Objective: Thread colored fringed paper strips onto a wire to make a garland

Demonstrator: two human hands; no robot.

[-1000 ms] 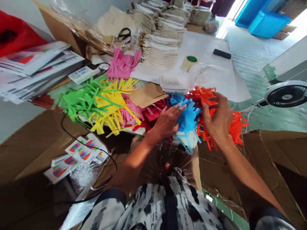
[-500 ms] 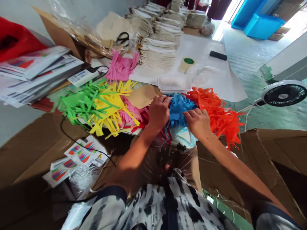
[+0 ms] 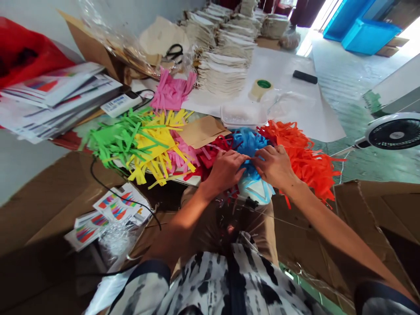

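My left hand [image 3: 227,169] and my right hand [image 3: 274,165] meet over blue fringed paper [image 3: 248,141] at the table's near edge. The fingers of both are bent and closed on its strips, close together. Beside my right hand spreads an orange-red fringe bundle [image 3: 313,162]. To the left of my left hand lie dark red fringe [image 3: 206,158], yellow fringe [image 3: 152,142] and green fringe [image 3: 114,136]. A brown paper envelope [image 3: 202,134] rests just behind them. Under the hands, a white piece with light blue lines [image 3: 257,191] shows at the edge.
Behind the fringes stand a clear plastic tray [image 3: 243,114], a tape roll [image 3: 262,86] and tall stacks of pale bags [image 3: 223,72]. Black scissors [image 3: 174,52] and pink fringe [image 3: 172,89] are at back left. A fan [image 3: 395,131] is at right; a black cable [image 3: 114,191] hangs left.
My left hand has come down off the back of the blue fringe toward the near edge. My right hand has shifted slightly, and the two hands are now closer together.
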